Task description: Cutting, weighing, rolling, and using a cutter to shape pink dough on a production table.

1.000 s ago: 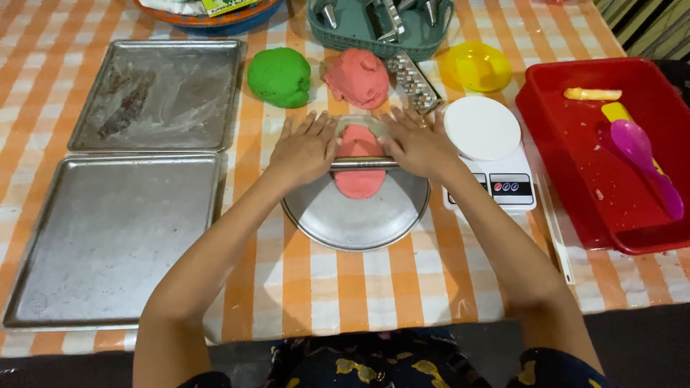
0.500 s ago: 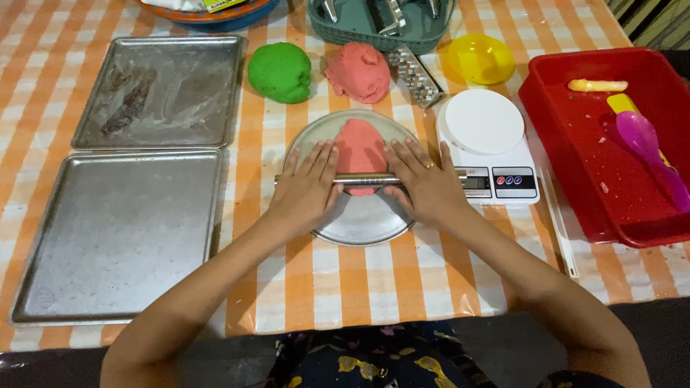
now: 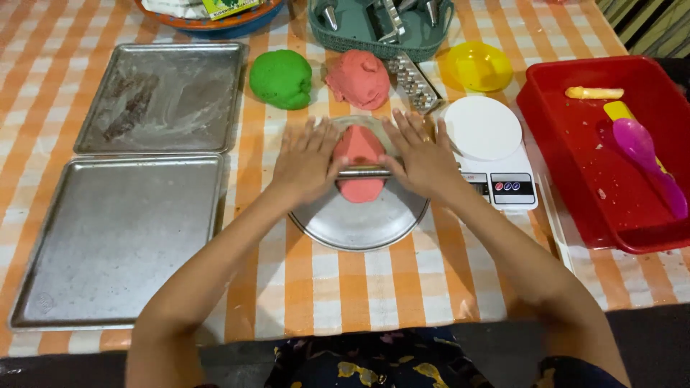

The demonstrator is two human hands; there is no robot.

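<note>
1. Step in hand, as judged: flattening the pink dough piece [image 3: 359, 162] with a thin metal rolling rod [image 3: 364, 172] on the round metal plate [image 3: 359, 223]. Doing it well likely meant even pressure from both palms, rod kept square across the dough, strokes short enough to stay inside the plate rim.
2. Risk, as judged: the rod was thin and the dough thick at the middle, so uneven push could skew the sheet or slide the plate on the checked cloth [image 3: 445, 273].
3. Dough piece lay on the far half of the plate, rod across its middle, touching it.
4. Left hand [image 3: 305, 159] was flat, fingers spread wide and pointing away, palm on the rod's left end, over the plate's left rim.
5. Right hand [image 3: 422, 154] mirrored it: flat, fingers splayed, palm on the rod's right end, over the plate's right rim. Neither hand was closed around the rod; both pressed from above.
6. Forearms converged from the body toward the plate, wrists low.
7. Beyond the plate: green dough ball [image 3: 281, 77] and pink dough lump [image 3: 359, 77]. Right of the plate: white kitchen scale [image 3: 492, 154].
</note>
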